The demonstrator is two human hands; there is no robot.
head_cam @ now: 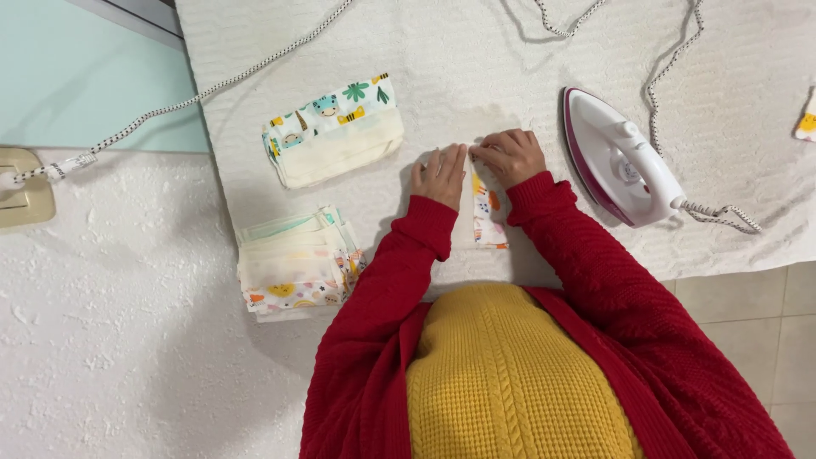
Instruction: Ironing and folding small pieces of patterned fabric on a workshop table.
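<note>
White towelling bears printed cloth, half hidden beneath left hand flat, right hand pinching.

Hands: two are seen, a left hand and a right hand, both at the centre. Irons: one white and magenta iron is counted at 3 o'clock. Cords: one speckled cord is traced at 10 o'clock. Fabric stacks: two are recorded, a folded printed stack at 10 o'clock and a fanned stack at 8 o'clock. Single printed fabric pieces: one printed strip is noted under the hands. Worktop coverings: one white towel.
</note>
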